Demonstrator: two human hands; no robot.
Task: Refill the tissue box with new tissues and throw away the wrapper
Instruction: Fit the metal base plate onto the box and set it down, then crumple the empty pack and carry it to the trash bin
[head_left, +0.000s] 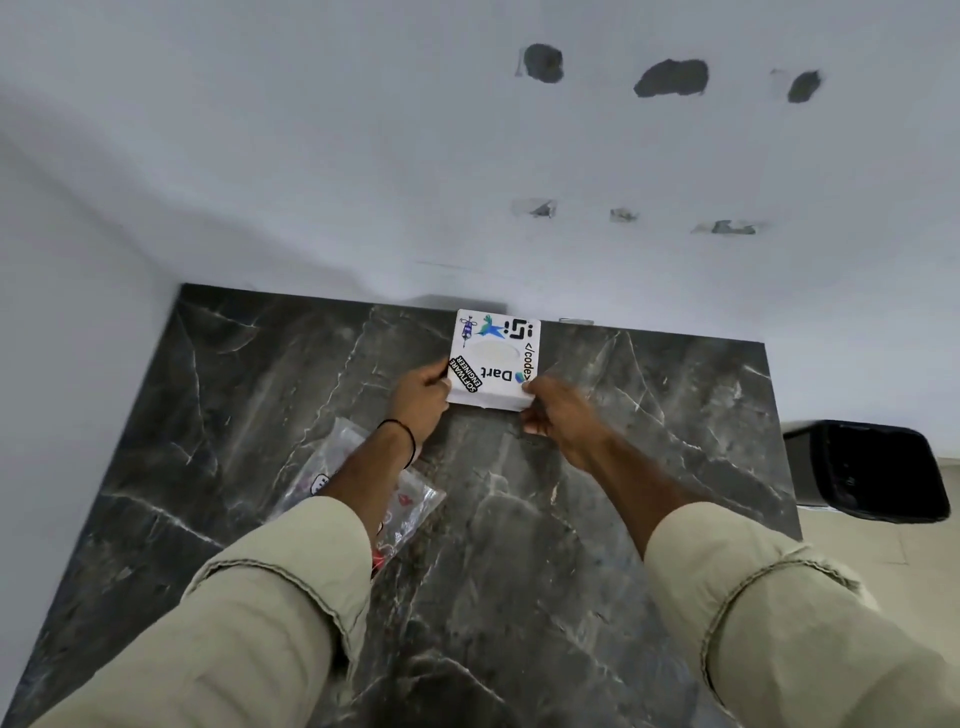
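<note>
A white square tissue box (493, 358) covered in stickers stands on the dark marble counter (519, 519), close to the back wall. My left hand (421, 397) grips its near left corner. On the near right corner my right hand (550, 410) holds the box too. A crumpled clear plastic wrapper (410, 504) with red print lies flat on the counter under my left forearm, partly hidden by it.
A black bin (878, 467) with a dark liner stands on the floor just right of the counter. The white wall (467, 182) behind has patched holes. A small metal fitting (575, 320) sits at the counter's back edge.
</note>
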